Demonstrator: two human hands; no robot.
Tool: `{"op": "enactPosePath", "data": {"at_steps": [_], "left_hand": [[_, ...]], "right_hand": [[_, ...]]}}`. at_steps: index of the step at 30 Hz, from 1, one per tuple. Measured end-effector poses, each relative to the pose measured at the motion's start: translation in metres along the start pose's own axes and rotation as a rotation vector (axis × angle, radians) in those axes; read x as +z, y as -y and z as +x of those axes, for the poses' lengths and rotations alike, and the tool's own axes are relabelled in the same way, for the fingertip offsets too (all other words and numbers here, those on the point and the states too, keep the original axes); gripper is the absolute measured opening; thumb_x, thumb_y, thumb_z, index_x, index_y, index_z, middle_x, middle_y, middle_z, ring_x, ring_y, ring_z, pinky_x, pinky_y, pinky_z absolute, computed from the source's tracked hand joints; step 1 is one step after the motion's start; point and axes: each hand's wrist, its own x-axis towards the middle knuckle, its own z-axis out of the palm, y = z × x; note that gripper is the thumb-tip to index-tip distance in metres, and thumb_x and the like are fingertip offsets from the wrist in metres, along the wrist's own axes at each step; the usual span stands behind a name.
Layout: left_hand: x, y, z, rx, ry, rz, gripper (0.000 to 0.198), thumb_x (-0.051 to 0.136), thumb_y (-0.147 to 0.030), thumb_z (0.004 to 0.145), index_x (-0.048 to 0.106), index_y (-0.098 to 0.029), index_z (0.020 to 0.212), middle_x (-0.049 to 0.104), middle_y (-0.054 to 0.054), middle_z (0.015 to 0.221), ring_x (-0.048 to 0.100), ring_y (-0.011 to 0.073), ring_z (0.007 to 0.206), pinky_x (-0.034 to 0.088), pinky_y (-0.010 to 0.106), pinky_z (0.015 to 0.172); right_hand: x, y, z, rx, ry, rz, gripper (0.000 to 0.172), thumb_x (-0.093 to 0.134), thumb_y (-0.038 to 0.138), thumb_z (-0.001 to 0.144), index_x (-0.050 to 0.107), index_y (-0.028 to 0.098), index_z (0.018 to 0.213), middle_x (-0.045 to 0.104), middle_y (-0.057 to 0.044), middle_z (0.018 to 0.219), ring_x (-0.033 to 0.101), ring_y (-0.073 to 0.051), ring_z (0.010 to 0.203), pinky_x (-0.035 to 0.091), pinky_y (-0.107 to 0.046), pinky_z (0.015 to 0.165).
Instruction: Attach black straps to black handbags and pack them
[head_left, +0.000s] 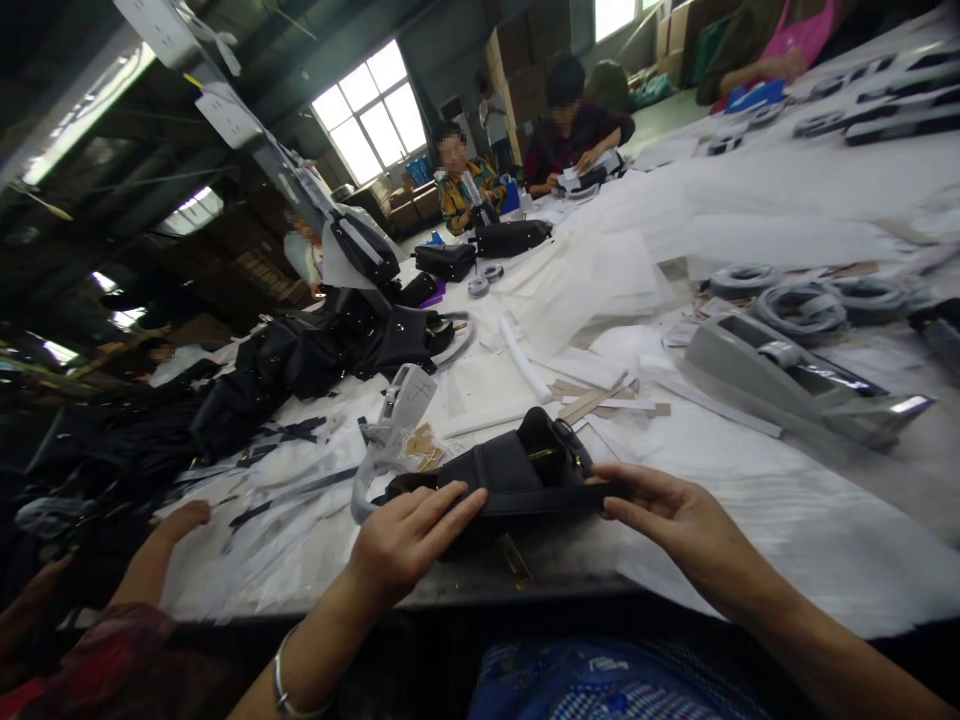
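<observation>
A black handbag [495, 470] lies in front of me near the table's close edge, its opening and a gold zip showing toward the right end. My left hand [409, 540] grips its near side, fingers stretched over the black material and thumb hidden. At the right end, my right hand [660, 510] pinches a corner between thumb and fingers. A gold metal piece [516, 562] hangs below the near side. Just behind the left part of the bag is a grey-wrapped strap or handle [367, 470] with a white tag [412, 398].
A grey tape dispenser [787, 380] and coiled grey-wrapped straps [802, 308] stand to the right. Cardboard strips [600, 400] and white wrapping sheets [592, 290] cover the middle. Black bags [300, 355] are heaped at left. A co-worker's hand [184, 520] reaches in there; others sit across.
</observation>
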Motion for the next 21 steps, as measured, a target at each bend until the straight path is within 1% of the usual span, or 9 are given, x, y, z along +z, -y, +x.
{"op": "enactPosePath", "data": {"at_steps": [3,7,9,11,13,15,17,19,21], "left_hand": [[0.006,-0.002,-0.002,-0.06,0.012,-0.083,0.046,0.051,-0.004,0.093,0.052,-0.014,0.138,0.07,0.01,0.119,0.067,0.0194,0.101,0.055,0.031,0.088],[0.01,-0.005,-0.005,-0.186,0.03,-0.231,0.055,0.053,-0.005,0.093,0.042,-0.019,0.145,0.068,0.009,0.124,0.065,0.0182,0.108,0.054,0.03,0.092],[0.008,-0.006,-0.007,-0.283,0.055,-0.31,0.059,0.057,-0.013,0.093,0.037,-0.022,0.148,0.066,0.009,0.126,0.066,0.0177,0.106,0.054,0.03,0.092],[0.003,-0.007,-0.008,-0.381,0.113,-0.377,0.068,0.064,-0.028,0.09,0.032,-0.024,0.15,0.065,0.009,0.127,0.066,0.0183,0.104,0.055,0.031,0.091],[-0.004,-0.005,-0.011,-0.459,0.188,-0.414,0.075,0.068,-0.043,0.084,0.034,-0.025,0.148,0.065,0.01,0.127,0.065,0.0206,0.106,0.054,0.033,0.093],[-0.009,-0.002,-0.014,-0.522,0.261,-0.421,0.065,0.066,-0.049,0.084,0.046,-0.025,0.141,0.065,0.009,0.126,0.063,0.0231,0.112,0.052,0.035,0.095],[-0.012,0.002,-0.017,-0.584,0.326,-0.425,0.045,0.057,-0.048,0.09,0.057,-0.024,0.128,0.065,0.009,0.122,0.062,0.0236,0.113,0.051,0.035,0.094],[-0.014,0.004,-0.019,-0.644,0.378,-0.445,0.034,0.051,-0.045,0.095,0.063,-0.023,0.119,0.067,0.008,0.115,0.063,0.0227,0.107,0.05,0.034,0.09],[-0.014,0.006,-0.018,-0.69,0.418,-0.483,0.03,0.051,-0.043,0.095,0.065,-0.022,0.111,0.068,0.006,0.106,0.063,0.0214,0.1,0.048,0.032,0.086]], "right_hand": [[0.0,-0.001,0.001,-0.025,-0.034,-0.007,0.045,0.081,0.04,0.073,0.071,0.025,0.114,0.075,-0.006,0.109,0.067,-0.025,0.104,0.051,-0.037,0.098],[-0.003,-0.002,-0.002,-0.027,-0.035,-0.03,0.045,0.08,0.041,0.074,0.071,0.024,0.114,0.076,-0.005,0.097,0.07,-0.021,0.085,0.056,-0.033,0.084],[-0.003,-0.003,-0.003,-0.014,-0.032,-0.033,0.044,0.08,0.042,0.074,0.071,0.023,0.113,0.076,-0.005,0.092,0.07,-0.02,0.08,0.056,-0.033,0.082],[-0.003,-0.005,-0.004,-0.007,-0.043,-0.047,0.044,0.079,0.043,0.074,0.071,0.023,0.113,0.076,-0.005,0.09,0.07,-0.02,0.079,0.055,-0.033,0.082],[-0.003,-0.006,-0.004,-0.01,-0.058,-0.058,0.044,0.079,0.043,0.074,0.072,0.022,0.111,0.076,-0.006,0.091,0.07,-0.021,0.079,0.056,-0.034,0.081],[-0.003,-0.006,-0.004,-0.024,-0.075,-0.055,0.043,0.08,0.044,0.072,0.073,0.022,0.108,0.076,-0.006,0.094,0.07,-0.021,0.08,0.057,-0.034,0.081],[-0.003,-0.006,-0.004,-0.041,-0.095,-0.051,0.041,0.081,0.044,0.07,0.075,0.023,0.104,0.076,-0.006,0.096,0.07,-0.021,0.08,0.057,-0.033,0.08],[-0.002,-0.005,-0.004,-0.059,-0.117,-0.061,0.037,0.082,0.044,0.069,0.076,0.023,0.1,0.077,-0.006,0.097,0.07,-0.021,0.082,0.058,-0.031,0.079],[-0.002,-0.003,-0.004,-0.074,-0.135,-0.079,0.036,0.083,0.044,0.068,0.077,0.024,0.097,0.077,-0.006,0.097,0.07,-0.021,0.084,0.058,-0.03,0.079]]}}
